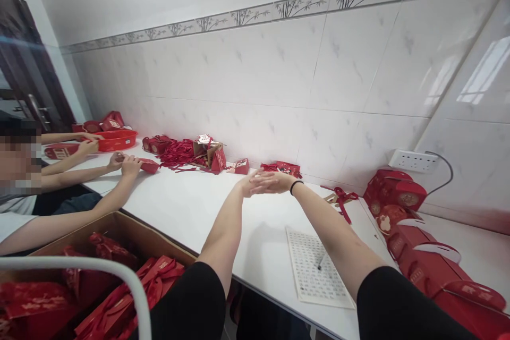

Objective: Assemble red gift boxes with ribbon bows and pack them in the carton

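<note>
Both arms reach straight out over the white table. My left hand (247, 186) and my right hand (279, 182) meet in front of me, their fingers laced together and closed on each other, with no object between them. A black band circles my right wrist. Just behind the hands, against the wall, lie red ribbons and a small red printed box (289, 169). Below my right forearm is a sheet of paper covered in handwriting (306, 276), and a pen (321, 261) rests on it, partly hidden by the arm.
Red gift boxes (430, 260) line the right side near a power strip (414, 160). A carton (119, 218) of red boxes stands at lower left behind a white curved bar (133, 281). Co-workers' hands (129, 166) handle red boxes at left, near a red basin (119, 141). A ribbon pile (179, 153) lies along the wall.
</note>
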`<state>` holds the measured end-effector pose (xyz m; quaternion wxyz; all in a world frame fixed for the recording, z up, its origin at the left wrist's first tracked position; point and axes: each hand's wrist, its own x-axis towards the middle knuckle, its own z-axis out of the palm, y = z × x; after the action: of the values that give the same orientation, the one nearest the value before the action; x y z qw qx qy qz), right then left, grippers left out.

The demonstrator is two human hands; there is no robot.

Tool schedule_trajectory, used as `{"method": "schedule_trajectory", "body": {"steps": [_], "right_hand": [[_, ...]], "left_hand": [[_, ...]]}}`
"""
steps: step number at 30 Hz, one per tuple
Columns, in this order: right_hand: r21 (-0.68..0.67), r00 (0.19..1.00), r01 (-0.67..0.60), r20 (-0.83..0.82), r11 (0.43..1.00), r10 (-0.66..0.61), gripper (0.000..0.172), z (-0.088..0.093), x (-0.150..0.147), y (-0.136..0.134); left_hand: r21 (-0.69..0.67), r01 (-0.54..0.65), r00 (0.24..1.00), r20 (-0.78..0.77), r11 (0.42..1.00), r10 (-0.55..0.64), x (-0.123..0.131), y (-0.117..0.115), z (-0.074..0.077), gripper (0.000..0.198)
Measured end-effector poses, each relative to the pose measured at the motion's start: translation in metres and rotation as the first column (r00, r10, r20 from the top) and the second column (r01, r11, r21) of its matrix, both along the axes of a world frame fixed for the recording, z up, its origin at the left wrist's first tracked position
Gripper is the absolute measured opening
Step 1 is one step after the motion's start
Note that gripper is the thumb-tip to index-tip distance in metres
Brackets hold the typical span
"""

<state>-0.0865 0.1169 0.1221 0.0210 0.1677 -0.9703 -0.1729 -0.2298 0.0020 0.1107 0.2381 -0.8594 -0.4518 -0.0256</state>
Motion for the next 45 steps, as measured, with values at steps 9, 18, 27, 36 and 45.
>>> {"method": "schedule_trajectory", "body": {"steps": [9,18,27,36,45], "right_hand": [[-0.138,0.998,-0.041,0.038,0.990,0.047,0.046,-0.099,0.001,-0.010],[-0.249,1.000,0.001,-0.017,0.968,-0.006,0.039,-0.128,0.001,-0.012],[-0.287,0.998,0.043,-0.040,0.957,-0.057,0.041,-0.146,0.009,-0.008],[-0.223,0.981,-0.047,-0.196,0.974,0.003,0.043,-0.152,0.021,-0.026],[-0.151,0.946,-0.166,-0.305,0.974,0.114,0.059,-0.137,0.036,-0.040]], "left_hand": [[-0.233,0.085,0.993,-0.066,0.969,-0.103,-0.002,-0.003,-0.094,0.057],[-0.254,0.124,0.991,-0.020,0.959,-0.134,-0.013,0.016,-0.133,0.060],[-0.244,0.146,0.989,0.004,0.959,-0.149,-0.009,0.025,-0.152,0.067],[-0.176,-0.016,0.993,-0.117,0.984,-0.005,0.012,0.004,-0.143,0.052],[-0.073,-0.208,0.892,-0.424,0.975,0.158,0.025,-0.006,-0.139,0.059]]}}
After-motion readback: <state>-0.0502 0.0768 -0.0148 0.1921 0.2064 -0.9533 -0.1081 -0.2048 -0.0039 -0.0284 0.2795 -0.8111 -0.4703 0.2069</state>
